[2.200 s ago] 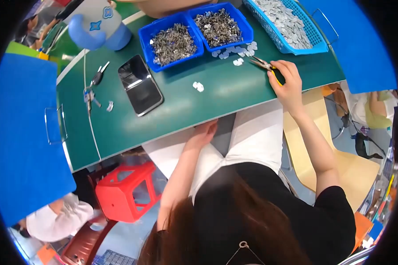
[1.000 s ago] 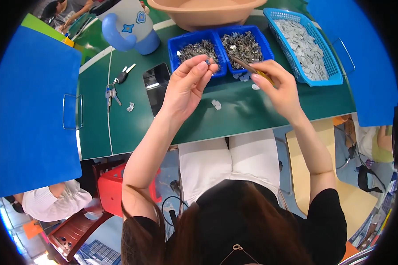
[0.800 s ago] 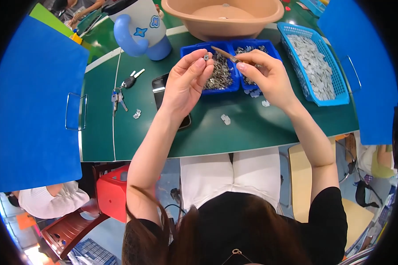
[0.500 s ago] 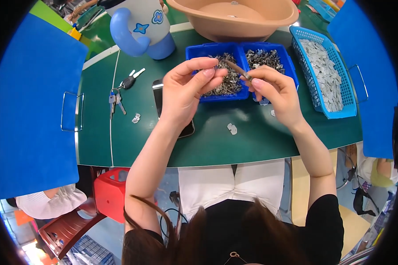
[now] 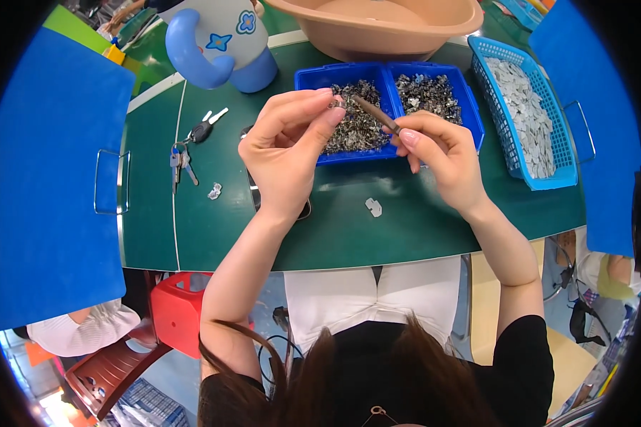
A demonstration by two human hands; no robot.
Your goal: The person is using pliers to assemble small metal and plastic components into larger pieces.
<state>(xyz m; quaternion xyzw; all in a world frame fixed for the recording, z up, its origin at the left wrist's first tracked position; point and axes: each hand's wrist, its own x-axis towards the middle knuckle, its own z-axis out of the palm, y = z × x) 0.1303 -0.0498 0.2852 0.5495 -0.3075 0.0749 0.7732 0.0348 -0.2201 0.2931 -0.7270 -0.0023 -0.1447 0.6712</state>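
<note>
My left hand (image 5: 283, 153) pinches a small shiny metal part (image 5: 337, 104) between thumb and forefinger. My right hand (image 5: 440, 153) is closed on a slim, dark, flat metal tool (image 5: 376, 114), which looks like tweezers. Its far end points toward the left fingertips, a little apart from them. Beneath both hands stand two blue bins, the left bin (image 5: 306, 77) and the right bin (image 5: 470, 107), full of small metal parts. On the green table, in front of them, lies a small translucent piece (image 5: 373, 207).
A phone (image 5: 305, 211) lies partly under my left wrist. Keys (image 5: 201, 130) and another translucent piece (image 5: 214, 191) are to the left. Behind stand a blue-handled mug (image 5: 253, 71) and a tan basin (image 5: 377, 46). A light-blue basket (image 5: 566, 167) at right holds flat pale pieces.
My left hand has turned and shifted slightly left, and the metal part now shows between its fingertips. The tool in my right hand has shifted slightly. The whole view has moved a little.
</note>
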